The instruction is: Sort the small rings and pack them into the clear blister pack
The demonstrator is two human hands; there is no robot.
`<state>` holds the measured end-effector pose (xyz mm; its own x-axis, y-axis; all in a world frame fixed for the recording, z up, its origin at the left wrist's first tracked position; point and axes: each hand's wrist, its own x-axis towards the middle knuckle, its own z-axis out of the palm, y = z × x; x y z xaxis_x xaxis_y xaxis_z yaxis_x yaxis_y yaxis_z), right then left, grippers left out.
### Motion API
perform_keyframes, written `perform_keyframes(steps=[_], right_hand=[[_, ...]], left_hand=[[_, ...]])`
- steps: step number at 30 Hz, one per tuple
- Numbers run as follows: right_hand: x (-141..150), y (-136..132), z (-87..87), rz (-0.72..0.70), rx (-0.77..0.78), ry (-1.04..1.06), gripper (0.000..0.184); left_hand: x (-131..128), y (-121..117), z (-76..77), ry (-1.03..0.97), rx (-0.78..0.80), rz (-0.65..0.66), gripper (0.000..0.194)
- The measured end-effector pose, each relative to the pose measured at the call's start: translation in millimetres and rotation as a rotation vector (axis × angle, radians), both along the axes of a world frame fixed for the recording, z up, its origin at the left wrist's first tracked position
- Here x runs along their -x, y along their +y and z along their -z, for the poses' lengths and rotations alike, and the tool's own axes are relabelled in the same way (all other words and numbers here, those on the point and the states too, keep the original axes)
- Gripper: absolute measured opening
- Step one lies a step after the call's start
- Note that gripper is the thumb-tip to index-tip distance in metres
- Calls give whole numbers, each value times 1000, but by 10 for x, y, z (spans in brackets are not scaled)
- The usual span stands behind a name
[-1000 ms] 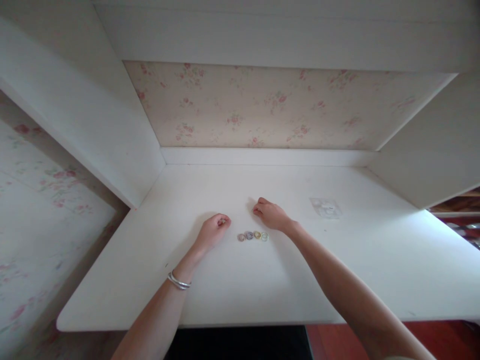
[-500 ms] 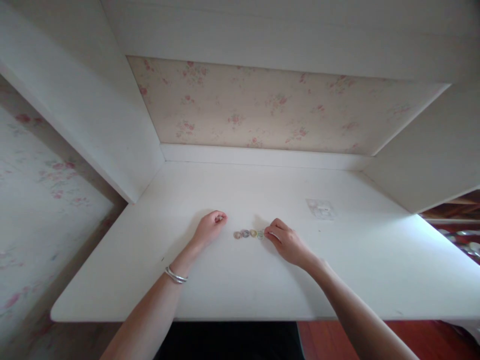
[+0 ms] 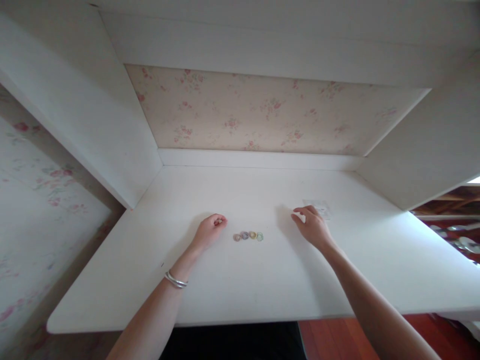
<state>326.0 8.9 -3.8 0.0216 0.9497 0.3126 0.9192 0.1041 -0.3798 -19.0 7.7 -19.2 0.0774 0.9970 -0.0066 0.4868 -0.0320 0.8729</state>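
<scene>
Left hand: [image 3: 210, 230] rests on the white desk [image 3: 225, 285] to the left of the coils, fingers curled in and tips drawn close to the thumb; whether something small sits inside the curl, I cannot tell.
Right hand: [image 3: 314, 229] is near the clear packet [image 3: 324, 209] and partly overlaps it in view, thumb and forefinger parted by a narrow gap with nothing visible between them.
Four small coils: they lie on the desk between the two hands, side by side in a short row, apart from both.
Coil colours: from left to right, a pinkish-brown coil [image 3: 237, 237], a purple-grey coil [image 3: 245, 235], a yellow coil [image 3: 253, 234] and a pale green coil [image 3: 260, 236] (the finer detail is too small to make out).
Clear packet: flat on the desk, behind the right hand; its contents are unclear.
Bracelet: [image 3: 176, 281] silver-coloured, around the left wrist.
Wallpaper: [image 3: 262, 112] floral, with pink blooms, above the desk's back edge.
Floor: [image 3: 330, 337] reddish, visible below the desk's front edge.
</scene>
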Motion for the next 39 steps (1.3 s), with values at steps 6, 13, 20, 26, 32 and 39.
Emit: perform_keyframes(steps=[6,13,20,26,32,39], right_hand=[[-512,225,-72,433,121,-213,58],[-734,304,-29,469,284,-186,77],[-701,313,-22,466,297,-160,67],[-167,237,-77,377,154,-75,61],[768,71,-158,101,100,146,49],[1577,-206,-269,-145,142,302,45]], left_hand=[[5,3,15,5,-6,3,31],[12,17,42,-12,-6,-1,29],[0,22,67,12,-48,-31,27],[-46,-29,-34,-111,-93,-31,30],[-153,-151,-118,-153,-204,94,58],[-197,-160,-59,-146,-246,109,90]])
